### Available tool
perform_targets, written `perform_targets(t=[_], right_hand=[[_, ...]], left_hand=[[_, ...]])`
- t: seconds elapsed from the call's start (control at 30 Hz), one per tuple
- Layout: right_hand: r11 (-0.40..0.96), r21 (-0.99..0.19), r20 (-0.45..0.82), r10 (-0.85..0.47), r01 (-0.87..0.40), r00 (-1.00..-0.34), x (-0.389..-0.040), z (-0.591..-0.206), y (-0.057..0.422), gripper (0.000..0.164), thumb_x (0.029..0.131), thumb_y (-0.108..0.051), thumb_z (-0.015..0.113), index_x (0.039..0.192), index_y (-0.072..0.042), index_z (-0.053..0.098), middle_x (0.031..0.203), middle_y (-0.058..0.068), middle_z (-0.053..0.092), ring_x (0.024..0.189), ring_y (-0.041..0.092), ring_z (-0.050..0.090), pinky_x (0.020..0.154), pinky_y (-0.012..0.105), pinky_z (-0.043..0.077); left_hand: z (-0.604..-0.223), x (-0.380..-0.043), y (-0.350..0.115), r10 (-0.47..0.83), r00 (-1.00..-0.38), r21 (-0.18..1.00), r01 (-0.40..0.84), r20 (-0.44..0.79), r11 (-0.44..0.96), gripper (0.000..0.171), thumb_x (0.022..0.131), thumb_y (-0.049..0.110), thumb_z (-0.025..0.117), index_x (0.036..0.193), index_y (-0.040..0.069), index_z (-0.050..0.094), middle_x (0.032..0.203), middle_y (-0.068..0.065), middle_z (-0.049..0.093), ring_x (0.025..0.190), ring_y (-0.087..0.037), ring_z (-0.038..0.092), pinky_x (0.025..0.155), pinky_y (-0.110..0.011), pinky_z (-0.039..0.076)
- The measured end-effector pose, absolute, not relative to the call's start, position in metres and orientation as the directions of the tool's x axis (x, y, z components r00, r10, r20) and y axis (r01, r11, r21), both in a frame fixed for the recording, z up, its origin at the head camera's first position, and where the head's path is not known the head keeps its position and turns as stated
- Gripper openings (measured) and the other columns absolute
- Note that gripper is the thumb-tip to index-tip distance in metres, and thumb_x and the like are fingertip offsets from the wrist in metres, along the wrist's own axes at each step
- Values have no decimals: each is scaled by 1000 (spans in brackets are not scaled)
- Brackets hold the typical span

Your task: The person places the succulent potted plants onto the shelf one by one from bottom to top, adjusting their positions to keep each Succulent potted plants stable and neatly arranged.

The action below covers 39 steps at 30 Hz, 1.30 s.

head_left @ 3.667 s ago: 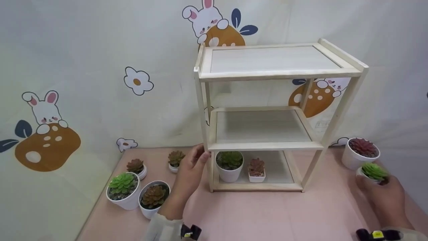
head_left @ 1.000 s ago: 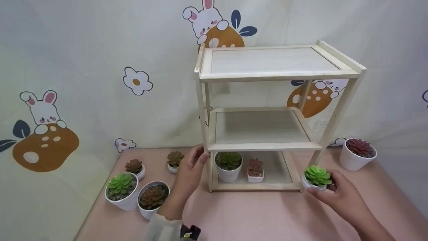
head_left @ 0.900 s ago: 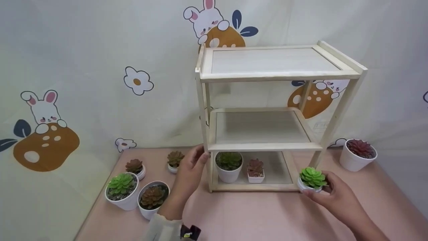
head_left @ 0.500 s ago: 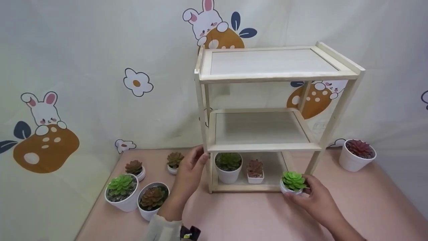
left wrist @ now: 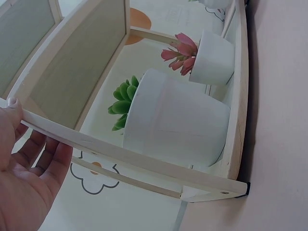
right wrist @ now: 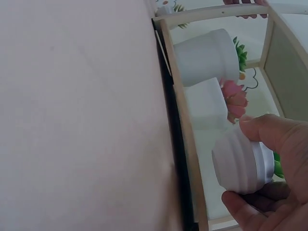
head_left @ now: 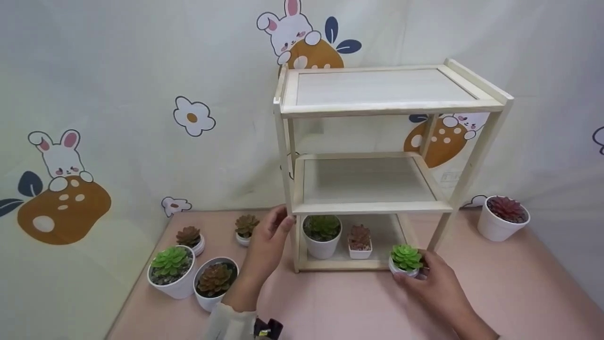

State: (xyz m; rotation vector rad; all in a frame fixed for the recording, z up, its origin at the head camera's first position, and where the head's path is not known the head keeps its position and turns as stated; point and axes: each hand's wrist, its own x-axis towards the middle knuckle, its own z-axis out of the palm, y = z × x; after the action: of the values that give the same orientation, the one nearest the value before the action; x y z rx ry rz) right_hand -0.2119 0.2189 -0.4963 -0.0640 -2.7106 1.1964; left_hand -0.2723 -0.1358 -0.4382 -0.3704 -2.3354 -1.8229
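My right hand [head_left: 436, 283] grips a small white pot with a bright green succulent [head_left: 406, 258] at the front right of the lowest shelf. In the right wrist view the white ribbed pot [right wrist: 243, 163] is pinched between thumb and fingers, just off the shelf's front rail. My left hand [head_left: 269, 245] holds the left front post of the wooden rack [head_left: 368, 207], thumb in front and fingers behind, as the left wrist view shows. On the bottom shelf stand a large white pot with a dark green succulent [head_left: 323, 238] and a small square pot with a pink succulent [head_left: 360, 243].
Left on the pink table [head_left: 354, 307] stand a bright green succulent [head_left: 170, 271], a brown succulent [head_left: 214, 283] and two smaller potted ones behind. A dark red succulent [head_left: 504, 219] stands at the right. The middle shelf and top shelf [head_left: 382, 87] lie above the right hand.
My right hand picked up the small green succulent beside the red one and carried it left to the front of the bottom shelf. The left hand stays on the post.
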Motion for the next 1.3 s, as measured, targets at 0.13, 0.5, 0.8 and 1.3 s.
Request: perform_targets(t=[0.13, 0.5, 0.8, 1.3], right_hand=[[671, -741, 136, 113, -26, -984, -213, -501, 218, 67, 82, -29, 90, 133, 1, 60, 127, 21, 69, 123, 37, 64, 108, 54, 48], [692, -722, 133, 114, -18, -985, -215, -506, 216, 65, 82, -28, 90, 133, 2, 61, 128, 22, 69, 124, 39, 63, 108, 55, 48], [710, -704, 101, 126, 19, -987, -215, -505, 218, 70, 81, -33, 90, 133, 3, 58, 127, 25, 69, 123, 42, 64, 106, 59, 49], [734, -678, 123, 140, 20, -982, -221, -502, 208, 68, 84, -37, 88, 133, 2, 61, 121, 24, 72, 114, 37, 68, 98, 56, 53]], left_hand=[[-438, -272, -136, 97, -957, 929, 288, 273, 231, 48, 107, 41, 56, 145, 11, 57, 140, -10, 64, 133, -26, 58, 114, -51, 48], [-440, -272, -137, 91, -960, 931, 280, 266, 233, 47, 106, 41, 57, 144, 13, 58, 139, -8, 65, 133, -26, 60, 113, -51, 48], [-439, -273, -136, 96, -957, 929, 289, 274, 230, 48, 107, 42, 56, 144, 13, 57, 138, -8, 65, 132, -25, 60, 113, -50, 49], [-438, -272, -136, 91, -959, 928, 283, 268, 244, 49, 107, 42, 56, 145, 11, 57, 139, -10, 64, 134, -27, 58, 114, -50, 48]])
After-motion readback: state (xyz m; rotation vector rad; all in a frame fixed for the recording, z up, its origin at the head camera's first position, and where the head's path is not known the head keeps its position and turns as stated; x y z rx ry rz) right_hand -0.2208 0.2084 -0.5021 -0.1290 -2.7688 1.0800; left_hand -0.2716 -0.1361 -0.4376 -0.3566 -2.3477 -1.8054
